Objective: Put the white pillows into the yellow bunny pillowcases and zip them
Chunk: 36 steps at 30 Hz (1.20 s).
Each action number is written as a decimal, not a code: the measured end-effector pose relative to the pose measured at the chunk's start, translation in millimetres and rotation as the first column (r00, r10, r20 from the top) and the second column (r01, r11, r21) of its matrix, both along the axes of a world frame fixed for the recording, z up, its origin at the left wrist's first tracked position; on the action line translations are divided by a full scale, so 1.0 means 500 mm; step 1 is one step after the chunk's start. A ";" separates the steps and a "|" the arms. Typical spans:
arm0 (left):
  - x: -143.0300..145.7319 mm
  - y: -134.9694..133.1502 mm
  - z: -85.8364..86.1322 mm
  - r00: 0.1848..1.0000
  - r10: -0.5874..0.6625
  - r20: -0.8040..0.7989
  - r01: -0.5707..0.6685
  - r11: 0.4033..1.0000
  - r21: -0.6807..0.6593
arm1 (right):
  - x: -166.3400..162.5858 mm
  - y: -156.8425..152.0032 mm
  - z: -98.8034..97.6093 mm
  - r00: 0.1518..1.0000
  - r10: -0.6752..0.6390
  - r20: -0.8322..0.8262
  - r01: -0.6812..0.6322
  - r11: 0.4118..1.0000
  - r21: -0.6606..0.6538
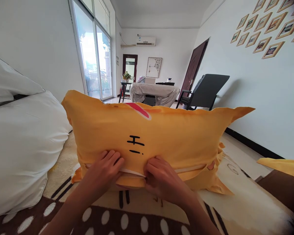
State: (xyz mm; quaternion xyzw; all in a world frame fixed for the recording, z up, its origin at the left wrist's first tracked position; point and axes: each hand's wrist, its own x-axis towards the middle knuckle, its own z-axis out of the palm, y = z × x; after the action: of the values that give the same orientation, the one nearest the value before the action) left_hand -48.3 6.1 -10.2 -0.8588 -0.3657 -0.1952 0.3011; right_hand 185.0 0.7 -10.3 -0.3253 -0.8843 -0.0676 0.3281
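A yellow pillowcase, with black characters and a red-pink stripe printed on it, stands on its long side in front of me. It looks plump, as if filled with a pillow. Along its near lower side runs an opening, where a thin white strip shows. My left hand is closed on the fabric at the left part of this opening, fingers curled over the edge. A short way to the right, my right hand pinches the same edge. Both fingertips are partly hidden in the cloth.
White pillows or cushions are piled at the left. Under everything lies a cream and brown dotted blanket. More yellow cloth lies at the right edge. Beyond stand a dark chair and a covered table.
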 end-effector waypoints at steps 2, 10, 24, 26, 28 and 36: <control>-0.005 0.005 0.000 1.000 0.017 0.000 -0.017 1.000 0.013 | 0.000 -0.001 0.001 1.000 0.004 0.004 -0.004 1.000 0.005; -0.072 0.014 0.008 0.992 0.110 0.063 -0.103 0.990 -0.097 | 0.003 -0.001 0.002 1.000 0.006 0.014 -0.006 1.000 0.008; 0.079 -0.091 0.007 0.892 -0.221 0.394 0.327 0.918 -0.225 | -0.008 -0.013 0.003 0.999 -0.011 0.036 0.009 0.998 0.055; 0.098 -0.086 -0.010 0.892 -0.194 0.407 0.306 0.924 -0.229 | -0.008 -0.014 0.003 0.998 -0.010 0.061 0.007 0.999 0.043; 0.108 -0.080 -0.025 0.896 -0.170 0.409 0.284 0.929 -0.238 | -0.008 -0.014 0.003 0.996 -0.008 0.092 0.004 0.999 0.039; 0.102 -0.066 -0.044 0.916 -0.166 0.364 0.270 0.928 -0.256 | -0.010 -0.016 -0.001 0.994 -0.013 0.111 0.007 0.999 0.048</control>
State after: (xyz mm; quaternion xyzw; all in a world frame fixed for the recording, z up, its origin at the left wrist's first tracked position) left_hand 2.7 -26.6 -31.9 -0.8842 -0.3379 -0.3135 0.0761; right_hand 180.1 -7.4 -10.7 -0.3177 -0.8977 -0.1082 0.2854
